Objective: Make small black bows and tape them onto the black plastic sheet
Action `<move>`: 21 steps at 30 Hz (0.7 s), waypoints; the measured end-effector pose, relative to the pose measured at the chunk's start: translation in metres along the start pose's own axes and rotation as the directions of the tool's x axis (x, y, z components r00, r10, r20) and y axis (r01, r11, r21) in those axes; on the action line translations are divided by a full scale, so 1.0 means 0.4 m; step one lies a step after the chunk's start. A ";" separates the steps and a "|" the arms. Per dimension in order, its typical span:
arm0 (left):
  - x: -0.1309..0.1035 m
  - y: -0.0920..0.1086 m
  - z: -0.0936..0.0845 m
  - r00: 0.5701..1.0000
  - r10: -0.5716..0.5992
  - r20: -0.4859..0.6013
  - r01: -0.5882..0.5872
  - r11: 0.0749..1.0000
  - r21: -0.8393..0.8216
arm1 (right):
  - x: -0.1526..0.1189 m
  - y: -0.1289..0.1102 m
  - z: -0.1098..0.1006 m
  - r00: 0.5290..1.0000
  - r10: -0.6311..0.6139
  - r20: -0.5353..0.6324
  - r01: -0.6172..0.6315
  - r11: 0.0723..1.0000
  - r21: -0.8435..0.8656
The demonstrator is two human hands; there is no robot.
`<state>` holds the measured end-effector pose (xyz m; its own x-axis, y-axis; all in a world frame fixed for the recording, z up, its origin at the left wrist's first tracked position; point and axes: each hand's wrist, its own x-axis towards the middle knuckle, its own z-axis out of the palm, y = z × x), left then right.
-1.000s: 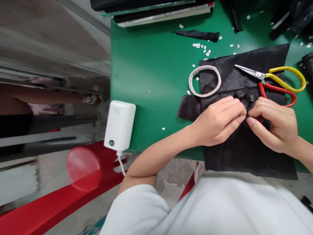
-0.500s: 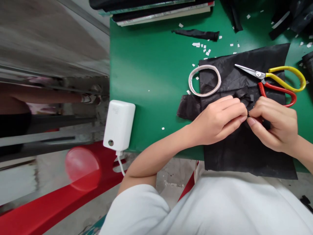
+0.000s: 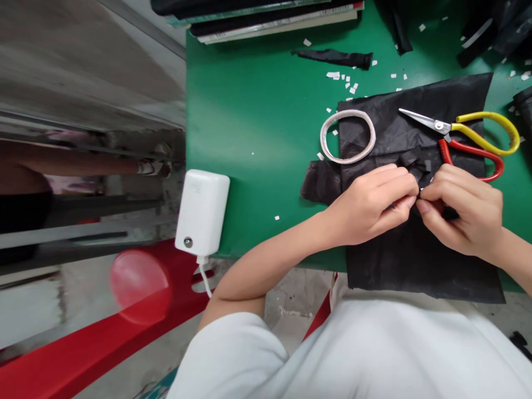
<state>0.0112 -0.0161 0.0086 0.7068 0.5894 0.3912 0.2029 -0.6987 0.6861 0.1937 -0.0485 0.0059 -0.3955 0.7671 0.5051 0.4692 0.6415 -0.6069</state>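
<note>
My left hand (image 3: 376,202) and my right hand (image 3: 467,208) meet fingertip to fingertip over a black sheet (image 3: 424,266), both closed in a pinch. A small bit of thin black material shows between the fingertips; most of it is hidden. Just beyond the fingers lies a crumpled black strip (image 3: 412,158), and I cannot tell whether it joins the pinched bit. A thin roll of tape (image 3: 373,138) rests partly on the sheet, ahead of my left hand. Scissors (image 3: 440,127) with one yellow and one red handle lie ahead of my right hand, blades pointing left.
White paper bits (image 3: 353,88) and a narrow black strip (image 3: 336,57) lie on the green table (image 3: 249,122). Books (image 3: 282,25) are stacked at the back. A white power bank (image 3: 203,213) with a cable sits by the left edge, near a red chair (image 3: 137,310). Another person's leg (image 3: 78,158) shows left.
My right hand has shifted slightly left and up, and my left fingertips have moved a little left. Both stay pinched together; the other things have not moved.
</note>
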 end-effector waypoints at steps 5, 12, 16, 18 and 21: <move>0.000 0.001 -0.003 1.000 0.006 -0.001 -0.006 0.999 -0.033 | -0.002 0.003 -0.001 1.000 -0.001 0.009 0.000 1.000 0.031; -0.001 0.005 -0.003 1.000 -0.026 0.015 0.027 0.998 -0.048 | -0.002 0.002 -0.001 1.000 0.023 0.007 -0.023 0.998 0.066; -0.001 0.006 -0.003 0.999 -0.040 0.002 0.040 0.996 -0.076 | 0.001 0.002 -0.006 0.999 0.025 0.028 -0.027 0.996 0.089; -0.001 0.006 -0.004 0.998 -0.058 0.000 0.057 0.994 -0.097 | 0.003 0.002 -0.011 0.999 0.031 0.045 -0.035 0.994 0.103; 0.000 0.007 -0.004 0.997 -0.082 -0.005 0.081 0.990 -0.116 | 0.006 0.000 -0.016 0.995 0.060 0.075 -0.068 0.992 0.111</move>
<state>0.0104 -0.0174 0.0115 0.6840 0.6471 0.3368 0.1797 -0.5970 0.7819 0.1979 -0.0467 0.0111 -0.4249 0.8016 0.4206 0.4045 0.5837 -0.7040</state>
